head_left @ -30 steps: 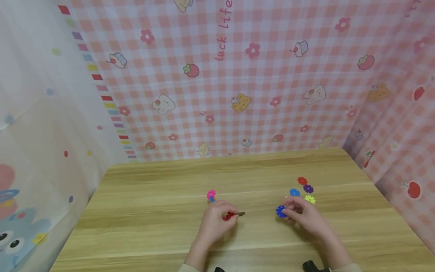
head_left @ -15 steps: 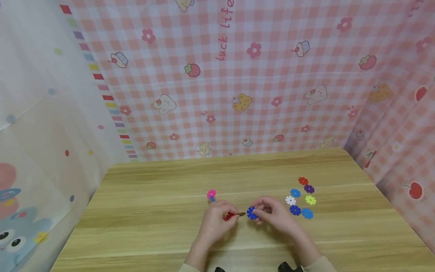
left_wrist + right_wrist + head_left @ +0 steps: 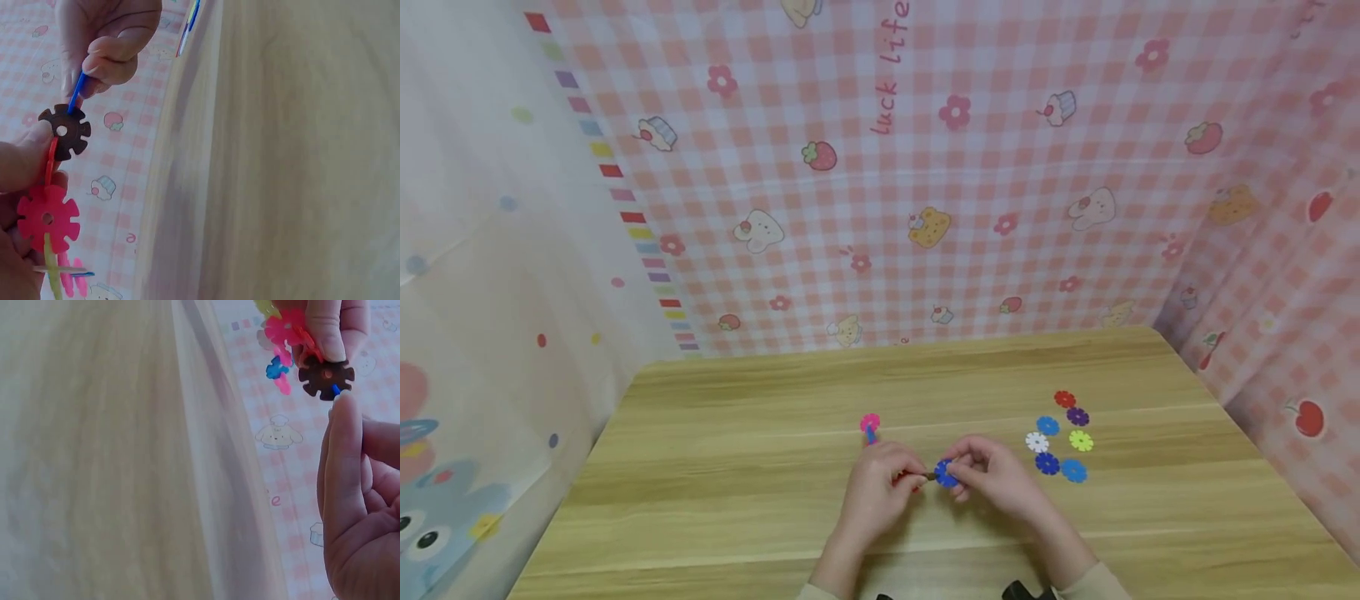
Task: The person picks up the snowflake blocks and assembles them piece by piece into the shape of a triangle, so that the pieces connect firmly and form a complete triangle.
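My left hand [image 3: 880, 492] pinches a brown notched disc [image 3: 76, 130], a linking-disc toy piece, between thumb and fingers. A red disc [image 3: 51, 164] seen edge-on is slotted into it, followed by a pink disc [image 3: 65, 219] and more linked discs, including a yellow one [image 3: 52, 269]. My right hand [image 3: 1000, 482] pinches a dark blue disc [image 3: 945, 473], which stands edge-on against the brown disc's rim in the left wrist view. In the right wrist view, fingers hide most of the blue disc [image 3: 336, 390]. How deep it sits in the notch I cannot tell.
Several loose discs lie on the wooden table [image 3: 737, 483] right of my hands: red [image 3: 1064, 399], purple [image 3: 1078, 416], yellow-green [image 3: 1081, 441], white [image 3: 1037, 442], dark blue [image 3: 1047, 463] and two light blue [image 3: 1074, 471]. A pink checked cloth [image 3: 880, 183] hangs behind the table.
My right hand has carried the dark blue disc left from beside the loose discs to the brown disc. My left hand has stayed nearly in place, the chain shifting slightly.
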Available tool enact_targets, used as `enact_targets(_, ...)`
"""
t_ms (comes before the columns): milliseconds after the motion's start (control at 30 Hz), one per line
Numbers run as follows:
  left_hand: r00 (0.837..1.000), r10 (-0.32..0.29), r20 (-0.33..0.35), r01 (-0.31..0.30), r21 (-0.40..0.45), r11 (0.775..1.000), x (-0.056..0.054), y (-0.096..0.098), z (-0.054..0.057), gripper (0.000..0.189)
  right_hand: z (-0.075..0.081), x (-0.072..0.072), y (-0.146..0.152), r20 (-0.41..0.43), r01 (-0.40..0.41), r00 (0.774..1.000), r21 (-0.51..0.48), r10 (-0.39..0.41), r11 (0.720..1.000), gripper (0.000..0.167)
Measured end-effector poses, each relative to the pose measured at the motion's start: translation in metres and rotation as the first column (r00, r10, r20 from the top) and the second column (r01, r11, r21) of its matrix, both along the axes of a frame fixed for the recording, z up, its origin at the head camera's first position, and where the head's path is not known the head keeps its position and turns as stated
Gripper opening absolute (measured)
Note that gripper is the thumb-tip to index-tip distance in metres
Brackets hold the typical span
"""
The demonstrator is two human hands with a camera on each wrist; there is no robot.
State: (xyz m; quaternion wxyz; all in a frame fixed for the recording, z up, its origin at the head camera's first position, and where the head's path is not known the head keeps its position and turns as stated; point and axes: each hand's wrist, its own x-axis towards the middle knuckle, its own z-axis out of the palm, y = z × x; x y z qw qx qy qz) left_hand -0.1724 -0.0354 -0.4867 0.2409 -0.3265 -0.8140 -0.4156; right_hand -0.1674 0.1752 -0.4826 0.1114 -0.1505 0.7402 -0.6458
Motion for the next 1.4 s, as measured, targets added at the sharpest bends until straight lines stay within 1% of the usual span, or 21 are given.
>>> enact_targets(133,0.999,0.02,-0.034,-0.019,0.015,1.0,0.001,0.001,0.001,0.022,-0.001,0.0,-0.004,0.033,0.015,0.999,-0.039,-0.014,0.999,0.019)
enact_targets(233,0.999,0.027,-0.028,-0.026,0.023,0.999,0.001,0.001,0.004,0.021,0.001,0.0,-0.005,0.063,0.027,0.998,-0.069,-0.023,0.997,0.021)
enact_targets(300,0.999,0.031,-0.012,-0.031,0.014,0.999,0.002,0.0,0.007,0.02,0.002,0.0,-0.006,0.074,0.037,0.997,-0.078,-0.031,0.996,0.023)
enact_targets(367,0.999,0.047,0.002,-0.047,-0.022,0.999,0.002,-0.001,0.009,0.017,0.003,-0.001,-0.007,0.084,0.05,0.996,-0.082,-0.043,0.995,0.025)
enact_targets(433,0.997,0.066,0.029,-0.064,-0.063,0.996,0.002,-0.002,0.011,0.02,0.004,-0.001,-0.009,0.087,0.06,0.995,-0.081,-0.053,0.995,0.026)
enact_targets(567,0.991,0.1,0.093,-0.086,-0.145,0.986,0.003,-0.003,0.012,0.035,0.003,0.0,-0.014,0.1,0.072,0.993,-0.077,-0.064,0.994,0.026)
enact_targets(600,0.989,0.101,0.109,-0.084,-0.155,0.984,0.004,-0.003,0.013,0.038,0.003,0.0,-0.014,0.1,0.075,0.993,-0.079,-0.067,0.994,0.026)
enact_targets(667,0.988,0.101,0.119,-0.079,-0.175,0.981,0.004,-0.003,0.012,0.041,0.001,0.001,-0.015,0.101,0.088,0.992,-0.079,-0.08,0.993,0.025)
enact_targets(767,0.989,0.091,0.113,-0.069,-0.185,0.98,0.005,-0.002,0.012,0.041,0.001,0.001,-0.016,0.105,0.107,0.99,-0.079,-0.099,0.991,0.022)
enact_targets(867,0.991,0.098,0.087,-0.08,-0.187,0.979,0.005,-0.001,0.01,0.037,0.0,0.001,-0.017,0.11,0.116,0.988,-0.08,-0.106,0.99,0.021)
enact_targets(1033,0.993,0.109,0.044,-0.1,-0.173,0.98,0.004,-0.001,0.007,0.03,-0.003,0.0,-0.017,0.112,0.101,0.99,-0.097,-0.09,0.99,0.024)
enact_targets(1100,0.992,0.108,0.057,-0.098,-0.165,0.981,0.004,-0.002,0.007,0.029,-0.003,-0.001,-0.014,0.1,0.076,0.993,-0.081,-0.067,0.994,0.027)
enact_targets(1233,0.988,0.107,0.112,-0.089,-0.155,0.984,0.004,-0.004,0.008,0.029,-0.001,-0.003,0.001,0.067,0.045,0.997,-0.001,-0.045,0.999,0.032)
enact_targets(1300,0.985,0.109,0.133,-0.087,-0.156,0.984,0.004,-0.005,0.009,0.029,0.0,-0.004,0.012,0.051,0.057,0.997,0.043,-0.059,0.997,0.035)
enact_targets(1400,0.982,0.111,0.151,-0.086,-0.163,0.983,0.004,-0.007,0.01,0.03,0.003,-0.003,0.031,0.048,0.096,0.994,0.086,-0.101,0.992,0.038)
